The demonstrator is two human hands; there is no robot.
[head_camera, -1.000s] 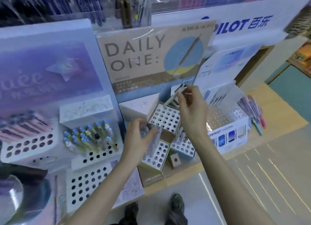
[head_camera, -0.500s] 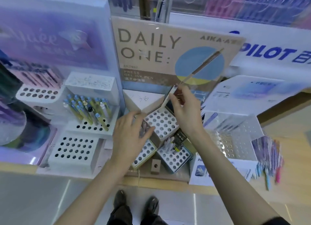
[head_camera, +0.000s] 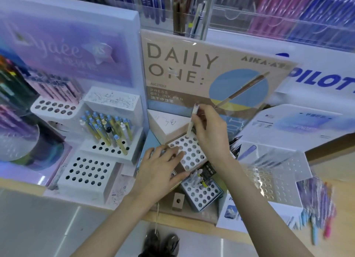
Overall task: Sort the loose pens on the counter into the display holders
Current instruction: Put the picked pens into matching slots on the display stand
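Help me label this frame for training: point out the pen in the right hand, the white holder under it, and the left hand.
pen (head_camera: 189, 129), head view, lower barrel.
white holder (head_camera: 192, 151), head view, top face between holes.
left hand (head_camera: 159, 170), head view, back of the hand.

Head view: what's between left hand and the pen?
Only empty holes of the white holder, head view; left hand touches its edge, pen meets its far corner.
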